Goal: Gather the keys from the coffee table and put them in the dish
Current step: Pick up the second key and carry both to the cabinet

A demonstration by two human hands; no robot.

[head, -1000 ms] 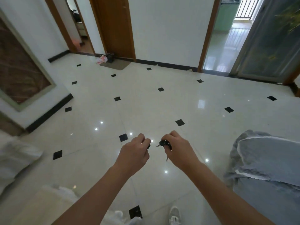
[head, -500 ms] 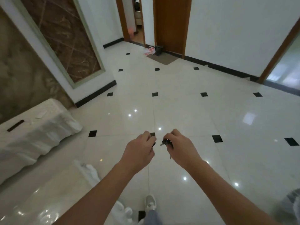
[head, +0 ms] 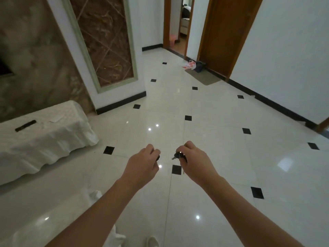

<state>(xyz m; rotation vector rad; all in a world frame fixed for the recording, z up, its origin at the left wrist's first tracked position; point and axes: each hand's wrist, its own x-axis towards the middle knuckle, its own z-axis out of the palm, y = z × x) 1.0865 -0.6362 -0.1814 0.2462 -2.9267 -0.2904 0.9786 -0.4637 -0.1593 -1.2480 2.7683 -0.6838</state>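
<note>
My right hand (head: 195,162) is closed around a bunch of keys (head: 179,155) with a black fob; a metal key tip pokes out to the left. My left hand (head: 142,164) is closed too, with a small dark object (head: 158,158) showing at its fingertips, probably another key fob. Both hands are held out in front of me, a short gap apart, above the floor. No dish is in view.
A low cabinet under a white cloth (head: 41,138) stands at the left, with a black remote (head: 25,125) and a paper on it. A glossy white surface (head: 44,211) lies at bottom left. Wooden doors (head: 226,32), a doormat (head: 203,78) and bags (head: 195,65) are ahead.
The view has swung to the left: the grey sofa cover left the frame, the cloth-covered cabinet came in. My hands stay closed and have drifted slightly apart.
</note>
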